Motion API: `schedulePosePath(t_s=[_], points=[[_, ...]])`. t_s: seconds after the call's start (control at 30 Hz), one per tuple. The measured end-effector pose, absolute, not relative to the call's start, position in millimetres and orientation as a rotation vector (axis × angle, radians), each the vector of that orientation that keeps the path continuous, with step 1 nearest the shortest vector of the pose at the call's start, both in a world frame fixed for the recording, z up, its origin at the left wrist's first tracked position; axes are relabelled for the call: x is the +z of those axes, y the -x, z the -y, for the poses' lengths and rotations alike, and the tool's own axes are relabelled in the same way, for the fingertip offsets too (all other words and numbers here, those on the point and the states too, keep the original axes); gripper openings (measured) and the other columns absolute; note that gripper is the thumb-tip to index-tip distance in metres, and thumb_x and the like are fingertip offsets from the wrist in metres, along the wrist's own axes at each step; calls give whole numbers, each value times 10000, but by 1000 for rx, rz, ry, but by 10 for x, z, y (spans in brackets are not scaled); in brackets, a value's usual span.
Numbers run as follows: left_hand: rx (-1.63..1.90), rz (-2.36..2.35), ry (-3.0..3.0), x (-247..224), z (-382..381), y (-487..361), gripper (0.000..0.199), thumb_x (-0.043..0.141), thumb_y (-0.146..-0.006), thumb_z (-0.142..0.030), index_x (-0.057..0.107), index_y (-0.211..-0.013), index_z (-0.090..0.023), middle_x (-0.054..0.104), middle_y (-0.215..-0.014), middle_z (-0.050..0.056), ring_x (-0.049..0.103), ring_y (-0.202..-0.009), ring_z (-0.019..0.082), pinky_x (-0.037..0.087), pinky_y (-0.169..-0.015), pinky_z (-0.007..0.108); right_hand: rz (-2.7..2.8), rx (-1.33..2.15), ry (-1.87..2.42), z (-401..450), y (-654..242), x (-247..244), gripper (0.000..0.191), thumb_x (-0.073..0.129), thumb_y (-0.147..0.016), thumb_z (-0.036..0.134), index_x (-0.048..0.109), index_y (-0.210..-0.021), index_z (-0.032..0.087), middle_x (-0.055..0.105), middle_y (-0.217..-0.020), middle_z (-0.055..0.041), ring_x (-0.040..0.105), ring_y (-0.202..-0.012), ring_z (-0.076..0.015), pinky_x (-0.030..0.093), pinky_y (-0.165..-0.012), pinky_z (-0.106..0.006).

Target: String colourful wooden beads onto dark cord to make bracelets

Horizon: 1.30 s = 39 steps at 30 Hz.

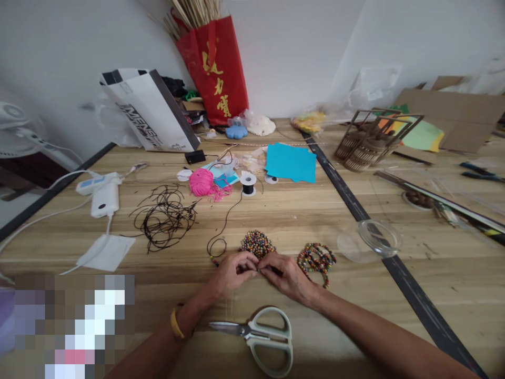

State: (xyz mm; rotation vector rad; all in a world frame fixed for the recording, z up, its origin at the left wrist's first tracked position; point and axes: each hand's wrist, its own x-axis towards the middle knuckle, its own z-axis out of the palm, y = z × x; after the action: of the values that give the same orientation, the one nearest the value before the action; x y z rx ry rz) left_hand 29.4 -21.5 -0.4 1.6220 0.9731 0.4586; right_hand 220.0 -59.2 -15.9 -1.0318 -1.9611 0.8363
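Observation:
My left hand (235, 275) and my right hand (284, 275) meet at their fingertips, both pinched closed around something too small to make out. Just beyond them lies a pile of multicoloured beads (256, 243). A black cord (226, 223) runs from a white spool (248, 184) down toward my left hand, looping on the table, with a few beads showing at its end. Right of my right hand lies a coiled string of beads (315, 260). Below my hands are white-handled scissors (272, 337), their blades pointing left.
Tangled black cords (163, 218), a pink yarn ball (201, 182) and a power strip (105, 196) lie left. Blue sheets (292, 162) lie beyond the beads. Clear round lids (379, 238) and small wooden baskets (365, 150) stand right. Bags (221, 68) stand behind.

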Motion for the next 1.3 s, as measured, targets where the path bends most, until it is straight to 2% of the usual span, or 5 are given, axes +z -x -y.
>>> schedulePosePath(t_s=[0.3, 0.8, 1.0, 1.17, 1.3], points=[[505, -989, -1671, 147, 220, -252, 296, 461, -880, -370, 640, -911, -135, 674, -777, 54, 595, -685, 142, 457, -603, 215, 1982, 831, 1054, 593, -2213, -135, 124, 480, -926, 167, 604, -914, 176, 646, -852, -59, 606, -788, -154, 475, -727, -260], [726, -1075, -1684, 416, -13, 91, 365, 418, -922, -409, 641, -968, -123, 702, -805, 70, 639, -758, 167, 491, -738, 260, 2041, 783, 1000, 608, -2208, -84, 129, 454, -923, 135, 570, -901, 188, 629, -844, -49, 590, -771, -152, 457, -703, -248], [935, -1171, -1597, 494, 0, 95, 338, 421, -923, -381, 632, -949, -118, 684, -738, 47, 615, -685, 145, 480, -668, 241, 2112, 750, 1027, 627, -2211, -83, 128, 436, -942, 152, 549, -895, 190, 611, -848, -49, 580, -777, -153, 459, -708, -250], [703, -1141, -1830, 399, 207, -148, 209, 503, -878, -271, 666, -848, -143, 690, -826, 50, 604, -761, 154, 456, -676, 238, 2192, 699, 1036, 639, -2219, -89, 150, 403, -962, 163, 544, -921, 191, 599, -898, -54, 587, -792, -146, 469, -719, -247], [577, -1070, -1884, 196, 361, -329, 181, 561, -811, -195, 659, -956, -150, 684, -849, 42, 581, -698, 133, 443, -631, 223, 2246, 627, 1047, 660, -2231, -92, 150, 399, -969, 181, 548, -953, 196, 595, -930, -61, 603, -828, -153, 480, -720, -251]])
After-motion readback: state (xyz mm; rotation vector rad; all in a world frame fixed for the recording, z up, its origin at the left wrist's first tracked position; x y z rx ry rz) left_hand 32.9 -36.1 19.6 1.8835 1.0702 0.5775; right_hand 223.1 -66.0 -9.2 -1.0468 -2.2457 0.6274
